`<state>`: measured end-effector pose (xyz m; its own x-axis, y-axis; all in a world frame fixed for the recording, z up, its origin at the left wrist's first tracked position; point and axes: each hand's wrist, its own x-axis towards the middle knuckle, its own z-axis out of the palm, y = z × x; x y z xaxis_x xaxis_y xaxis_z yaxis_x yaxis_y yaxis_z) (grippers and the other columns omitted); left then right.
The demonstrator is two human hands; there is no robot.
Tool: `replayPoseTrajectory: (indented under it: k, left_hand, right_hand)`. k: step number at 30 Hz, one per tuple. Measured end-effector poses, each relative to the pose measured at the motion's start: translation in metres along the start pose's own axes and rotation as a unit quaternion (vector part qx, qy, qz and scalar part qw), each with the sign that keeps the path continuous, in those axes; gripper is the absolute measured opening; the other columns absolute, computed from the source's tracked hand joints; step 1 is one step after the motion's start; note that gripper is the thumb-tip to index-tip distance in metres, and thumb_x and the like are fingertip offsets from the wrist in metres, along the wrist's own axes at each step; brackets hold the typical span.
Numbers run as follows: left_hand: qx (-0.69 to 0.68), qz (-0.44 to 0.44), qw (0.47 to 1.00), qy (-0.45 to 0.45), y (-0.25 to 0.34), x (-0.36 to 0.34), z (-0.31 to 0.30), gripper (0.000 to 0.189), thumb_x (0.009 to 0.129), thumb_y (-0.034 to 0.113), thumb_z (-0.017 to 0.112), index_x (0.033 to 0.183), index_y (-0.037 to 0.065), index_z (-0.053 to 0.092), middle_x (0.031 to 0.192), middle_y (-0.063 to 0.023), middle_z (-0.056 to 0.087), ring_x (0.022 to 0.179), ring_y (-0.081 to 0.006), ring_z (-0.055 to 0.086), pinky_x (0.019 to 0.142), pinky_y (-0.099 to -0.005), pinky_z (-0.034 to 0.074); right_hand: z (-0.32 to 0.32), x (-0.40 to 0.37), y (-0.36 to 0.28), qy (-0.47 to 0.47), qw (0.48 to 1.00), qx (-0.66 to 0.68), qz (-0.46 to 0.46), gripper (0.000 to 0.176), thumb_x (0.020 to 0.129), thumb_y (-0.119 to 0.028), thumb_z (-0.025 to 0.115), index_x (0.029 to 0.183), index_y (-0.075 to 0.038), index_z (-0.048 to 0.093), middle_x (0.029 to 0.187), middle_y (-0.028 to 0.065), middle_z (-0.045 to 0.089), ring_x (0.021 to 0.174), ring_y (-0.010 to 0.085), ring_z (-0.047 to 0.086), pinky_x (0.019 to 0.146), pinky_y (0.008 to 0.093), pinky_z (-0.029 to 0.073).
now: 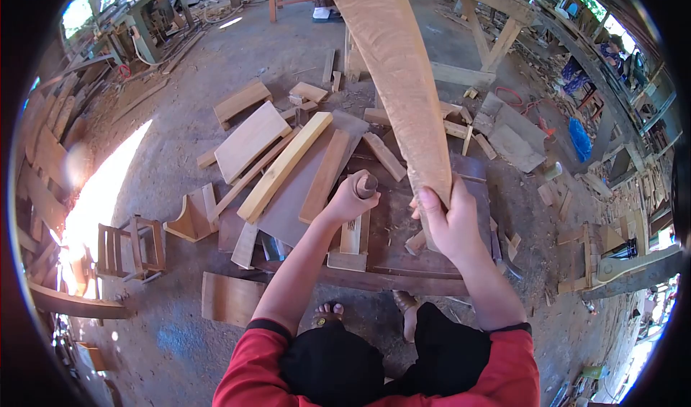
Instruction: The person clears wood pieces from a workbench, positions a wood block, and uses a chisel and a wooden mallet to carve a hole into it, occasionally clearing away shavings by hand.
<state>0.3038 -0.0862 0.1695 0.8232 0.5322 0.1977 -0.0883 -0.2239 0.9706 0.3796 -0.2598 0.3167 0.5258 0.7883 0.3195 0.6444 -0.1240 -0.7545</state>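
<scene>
Right hand (450, 223) clamped round the lower end of a long curved plank (403, 83), held upright toward the low bench's (389, 263) right edge. Left hand (349, 200) fisted on a round wooden handle (366, 184) mid-bench. Judged step: steadying the plank; working it next calls for firm footing. Beyond, offcuts (248, 141) litter the ground.

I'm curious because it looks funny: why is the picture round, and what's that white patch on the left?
Head view: a fisheye lens bends everything round, with black corners; the white patch is sunlight glaring off the ground, washed out.
</scene>
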Motion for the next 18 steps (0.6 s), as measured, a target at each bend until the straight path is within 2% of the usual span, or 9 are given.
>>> replayPoseTrajectory:
  k: [1, 3, 5, 8, 9, 11, 12, 15, 18]
  left_hand:
    - [0.001, 0.000, 1.000, -0.010, -0.003, 0.001, 0.000, 0.021, 0.069, 0.010, 0.067, 0.077, 0.003, 0.049, 0.066, -0.0029, 0.049, 0.063, -0.0095, 0.045, 0.058, -0.0282, 0.041]
    - [-0.045, 0.022, 0.999, -0.016, -0.008, 0.001, 0.004, 0.021, 0.069, 0.011, 0.067, 0.077, 0.003, 0.049, 0.066, -0.0029, 0.049, 0.063, -0.0096, 0.045, 0.058, -0.0282, 0.041]
    - [-0.088, 0.045, 0.995, -0.017, -0.011, -0.001, 0.007, 0.021, 0.069, 0.011, 0.067, 0.077, 0.003, 0.049, 0.066, -0.0029, 0.049, 0.063, -0.0097, 0.045, 0.058, -0.0283, 0.040]
    - [0.001, -0.002, 1.000, -0.012, -0.004, -0.004, 0.005, 0.021, 0.069, 0.011, 0.066, 0.079, 0.003, 0.049, 0.066, -0.0029, 0.049, 0.064, -0.0111, 0.046, 0.059, -0.0287, 0.041]
    - [0.000, -0.005, 1.000, -0.012, -0.005, -0.004, 0.005, 0.021, 0.069, 0.011, 0.066, 0.079, 0.003, 0.049, 0.066, -0.0029, 0.049, 0.064, -0.0111, 0.046, 0.059, -0.0287, 0.041]
    - [-0.014, -0.017, 1.000, -0.010, -0.005, -0.003, 0.005, 0.022, 0.069, 0.011, 0.066, 0.081, 0.003, 0.049, 0.067, -0.0033, 0.049, 0.064, -0.0117, 0.046, 0.061, -0.0288, 0.041]
    - [-0.015, -0.017, 1.000, -0.013, -0.006, -0.003, 0.007, 0.022, 0.069, 0.011, 0.066, 0.081, 0.003, 0.049, 0.067, -0.0033, 0.049, 0.064, -0.0117, 0.046, 0.061, -0.0288, 0.041]
    - [-0.084, 0.033, 0.996, 0.007, -0.006, -0.002, 0.008, 0.022, 0.069, 0.012, 0.066, 0.081, 0.003, 0.049, 0.068, -0.0034, 0.050, 0.065, -0.0120, 0.046, 0.062, -0.0291, 0.042]
    - [0.000, 0.002, 1.000, -0.008, -0.006, -0.005, 0.000, 0.021, 0.069, 0.011, 0.066, 0.081, 0.004, 0.049, 0.070, -0.0033, 0.051, 0.066, -0.0122, 0.047, 0.063, -0.0287, 0.042]
  right_hand:
    - [0.001, 0.001, -0.003, 0.020, 0.997, 0.076, 0.008, 0.034, 0.086, -0.035, 0.056, 0.094, -0.002, 0.050, 0.063, 0.0175, 0.060, 0.058, 0.0376, 0.060, 0.050, 0.0450, 0.047]
    - [0.009, 0.001, 0.015, -0.081, 0.969, -0.231, -0.012, 0.040, 0.086, -0.040, 0.054, 0.099, -0.003, 0.048, 0.062, 0.0194, 0.059, 0.058, 0.0379, 0.060, 0.049, 0.0453, 0.047]
    - [0.007, 0.004, 0.018, -0.154, 0.931, -0.330, 0.030, 0.041, 0.087, -0.043, 0.052, 0.099, -0.004, 0.048, 0.063, 0.0182, 0.060, 0.057, 0.0362, 0.061, 0.049, 0.0444, 0.047]
    - [-0.004, 0.001, 0.013, -0.042, 0.966, -0.255, 0.012, 0.038, 0.088, -0.039, 0.052, 0.098, -0.003, 0.048, 0.064, 0.0166, 0.061, 0.057, 0.0344, 0.061, 0.050, 0.0433, 0.047]
    - [-0.003, 0.000, 0.011, -0.045, 0.966, -0.254, 0.015, 0.038, 0.088, -0.039, 0.052, 0.098, -0.003, 0.048, 0.064, 0.0166, 0.061, 0.057, 0.0344, 0.061, 0.050, 0.0433, 0.047]
    - [-0.003, 0.002, 0.007, 0.026, 1.000, 0.010, 0.009, 0.036, 0.088, -0.036, 0.053, 0.097, -0.001, 0.048, 0.065, 0.0165, 0.062, 0.058, 0.0336, 0.062, 0.050, 0.0421, 0.048]
    - [0.002, 0.002, 0.017, 0.013, 0.999, 0.030, 0.007, 0.035, 0.088, -0.033, 0.054, 0.097, 0.000, 0.048, 0.067, 0.0180, 0.062, 0.059, 0.0341, 0.063, 0.051, 0.0415, 0.049]
    - [0.014, 0.003, 0.032, -0.157, 0.938, -0.302, 0.069, 0.038, 0.089, -0.040, 0.049, 0.100, -0.003, 0.049, 0.069, 0.0190, 0.062, 0.065, 0.0375, 0.062, 0.055, 0.0462, 0.048]
    - [-0.013, 0.013, 0.020, -0.125, 0.946, -0.298, 0.043, 0.037, 0.088, -0.041, 0.050, 0.096, -0.005, 0.050, 0.069, 0.0184, 0.062, 0.066, 0.0364, 0.063, 0.056, 0.0462, 0.048]
